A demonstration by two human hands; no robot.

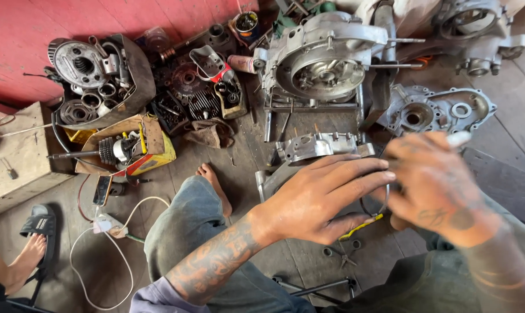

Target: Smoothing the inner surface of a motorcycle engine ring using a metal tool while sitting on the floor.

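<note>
Grey metal ring (383, 197) held between both hands, low centre-right over the wooden floor (262, 139).

Left hand (320, 200): fingers stretched across, tips on the ring's left side, thumb under it, a pinching grasp. Right hand (442, 185): blurred, closed around the ring's right side, knuckles up; exact grip hard to read. Most of the ring is hidden by the fingers. Yellow-handled tool (361, 226) lies on the floor just under the left thumb. Small engine casing (317, 146) sits just beyond the hands; a bigger engine block (326, 64) on a stand behind it, a flat casing half (436, 110) to its right. Box of parts (123, 148) and a tub of gears (100, 75) far left. Person's bare foot (213, 182) rests near the left forearm.
</note>
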